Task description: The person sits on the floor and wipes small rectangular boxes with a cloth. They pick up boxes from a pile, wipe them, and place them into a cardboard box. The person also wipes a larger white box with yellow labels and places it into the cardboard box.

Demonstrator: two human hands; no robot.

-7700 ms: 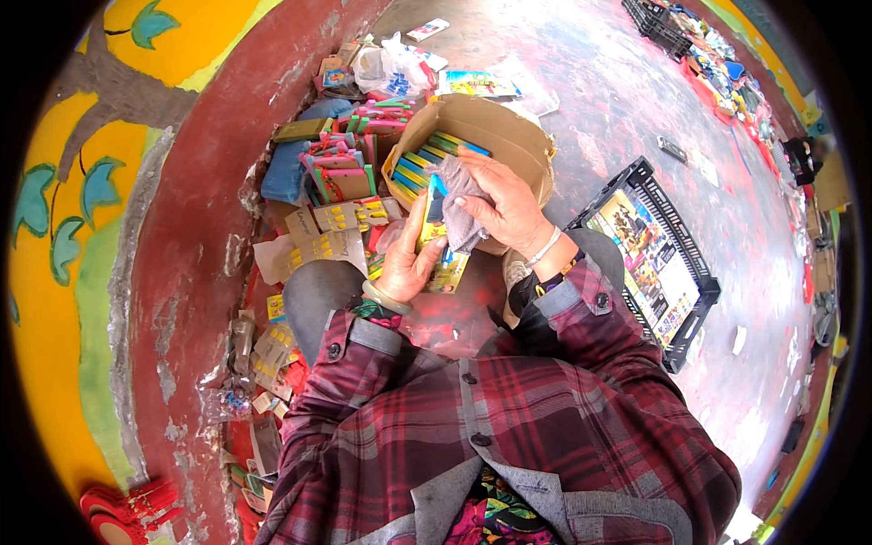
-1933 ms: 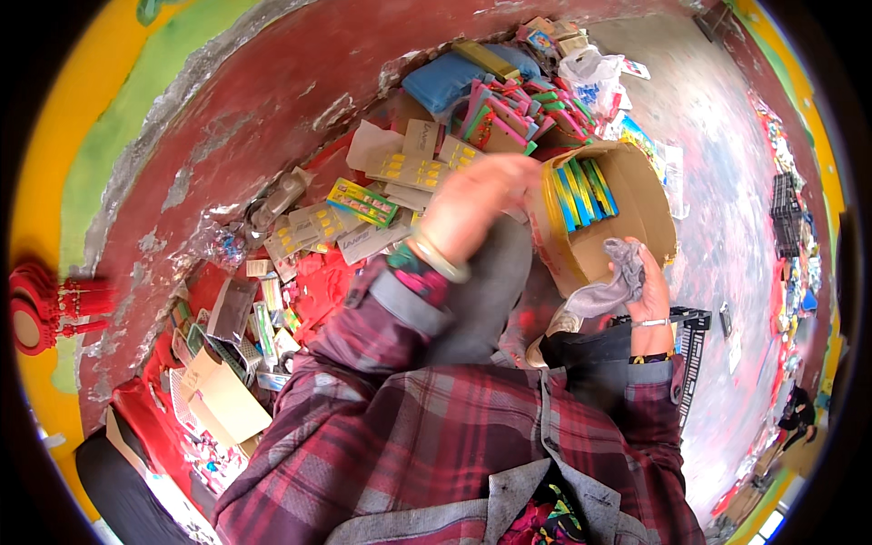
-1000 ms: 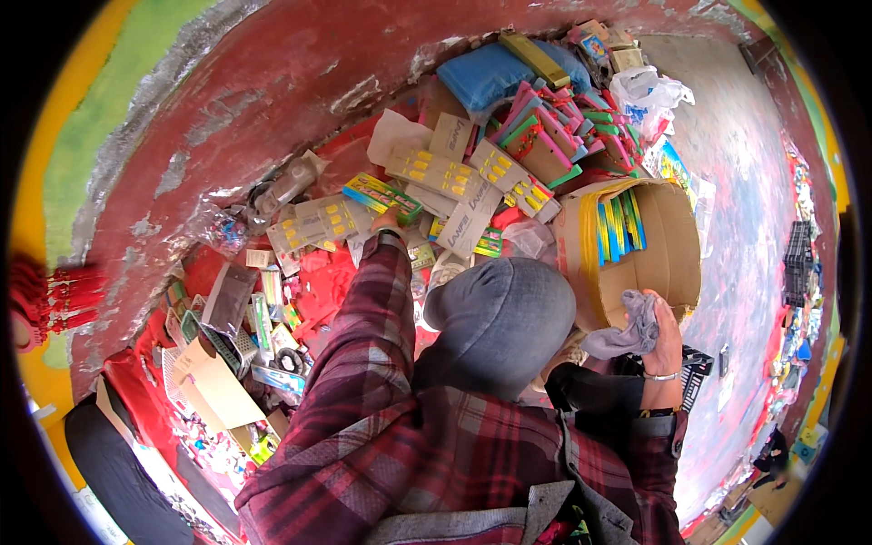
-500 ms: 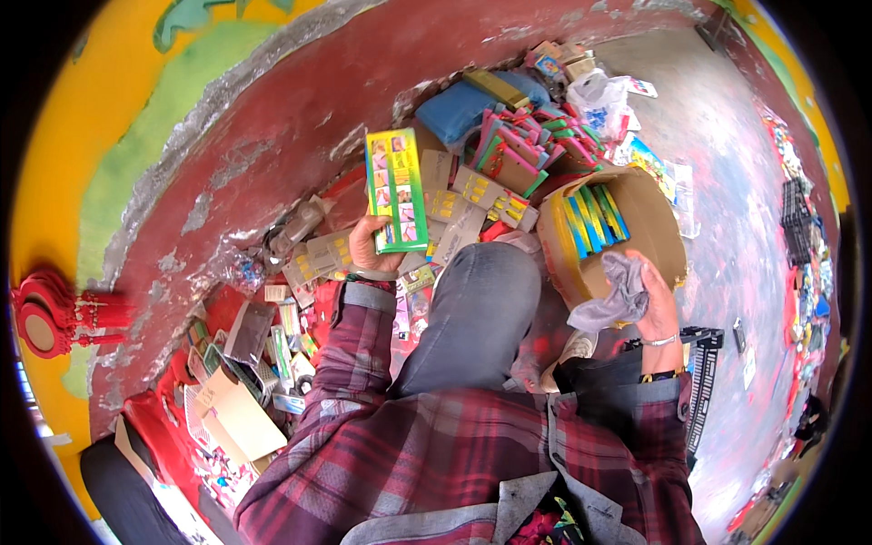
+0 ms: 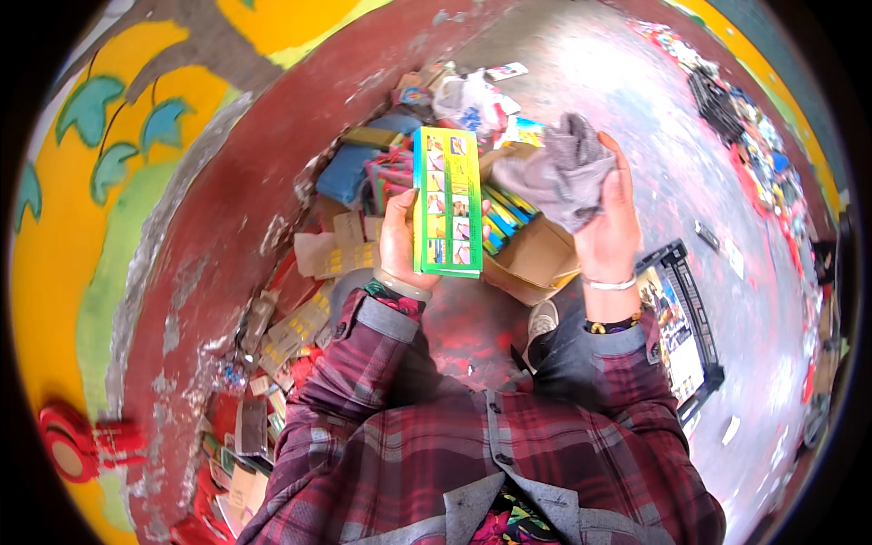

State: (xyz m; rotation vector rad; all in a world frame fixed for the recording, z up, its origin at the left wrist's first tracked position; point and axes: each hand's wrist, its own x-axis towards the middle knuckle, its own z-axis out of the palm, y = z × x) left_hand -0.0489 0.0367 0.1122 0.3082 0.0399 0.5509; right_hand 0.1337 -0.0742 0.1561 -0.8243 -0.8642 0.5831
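Both forearms reach forward over the lap, wrists raised. The left hand (image 5: 400,243) is closed around the near left edge of a flat yellow-green box (image 5: 449,202), thumb along its side. The box is held up partly in front of the open carton (image 5: 540,257), its long axis running away from the person, printed broad face toward the camera. The right hand (image 5: 610,225), loosely curled, grasps a crumpled grey cloth (image 5: 570,173) beside it.
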